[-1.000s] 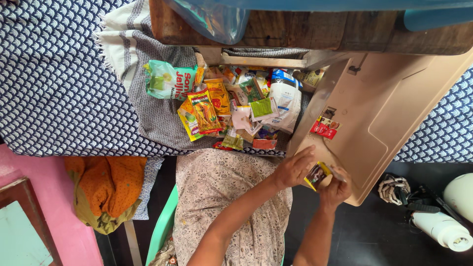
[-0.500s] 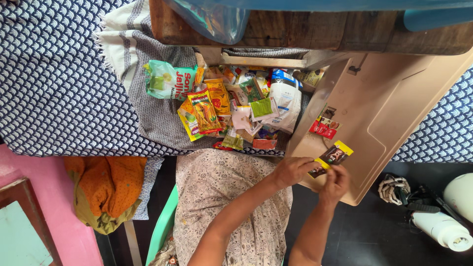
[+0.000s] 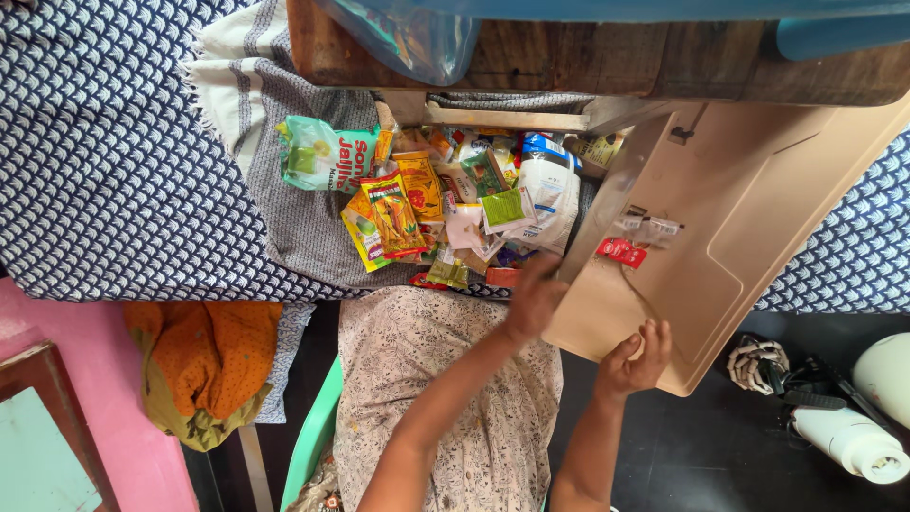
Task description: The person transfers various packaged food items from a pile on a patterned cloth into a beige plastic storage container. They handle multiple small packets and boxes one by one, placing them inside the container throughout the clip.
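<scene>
My left hand (image 3: 534, 296): fingers loosely curled, blurred, holding nothing I can make out, at the near edge of the packet heap (image 3: 445, 204) and just beside the tray's left rim.

My right hand (image 3: 635, 357): open, fingers half bent, empty, resting on the tray (image 3: 749, 228) near its lower edge.

Tray: beige moulded plastic, smooth, with a shallow raised panel; it lies tilted, one corner over the heap. On it: a small red sachet (image 3: 621, 250), glossy, and beside it clear crinkled sachets (image 3: 649, 226).

Packet heap: glossy foil and plastic pouches, yellow, green, red, white, flat and overlapping, lying on a grey woven cloth (image 3: 299, 228) with a fringed edge, over a navy patterned bedsheet (image 3: 104, 171).
</scene>
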